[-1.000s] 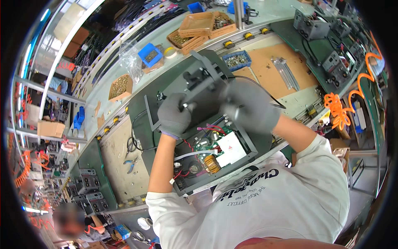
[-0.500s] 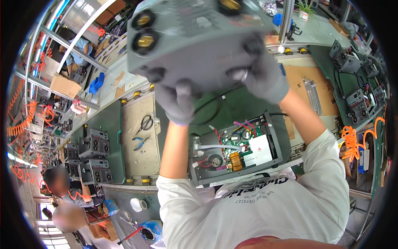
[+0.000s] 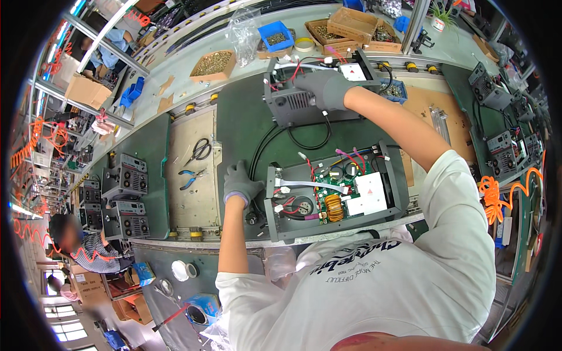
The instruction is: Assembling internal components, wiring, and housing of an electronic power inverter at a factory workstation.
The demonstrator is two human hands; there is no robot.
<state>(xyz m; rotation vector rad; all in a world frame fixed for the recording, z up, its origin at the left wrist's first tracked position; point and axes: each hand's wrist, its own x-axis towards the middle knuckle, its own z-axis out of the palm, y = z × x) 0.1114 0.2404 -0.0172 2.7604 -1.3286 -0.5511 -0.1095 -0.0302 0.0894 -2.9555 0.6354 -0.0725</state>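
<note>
Reaching far: right grip (image 3: 324, 89) on the far chassis (image 3: 304, 116), left grip (image 3: 241, 184) spread wide

Two open grey chassis on the green table (image 3: 240, 120), folks, one beyond the other! That gloved right grip lies over the top of the far one, touching it at the front panel; some fingers are out of sight, so how tightly it closes, I cannot tell. And the left? Fingers apart, palm down, holding nothing, just beside the near chassis (image 3: 345, 225) and by the black cables (image 3: 256, 155); whether it touches them, I cannot tell.

Into the near chassis we look: one green circuit board (image 3: 322, 181), one copper-coloured coil (image 3: 333, 207), one white plate (image 3: 366, 196). The far one shows a white plate too.

Out to the left, one pair of scissors (image 3: 202, 149) and one pair of blue-handled pliers (image 3: 188, 179), lying near each other. Further left, two grey units (image 3: 130, 219) in the front row, more behind!

Up top, one cardboard tray (image 3: 215, 77) of small metal parts stands alone, with one blue bin (image 3: 281, 47) to its right and one tape roll (image 3: 304, 44) beside that.
</note>
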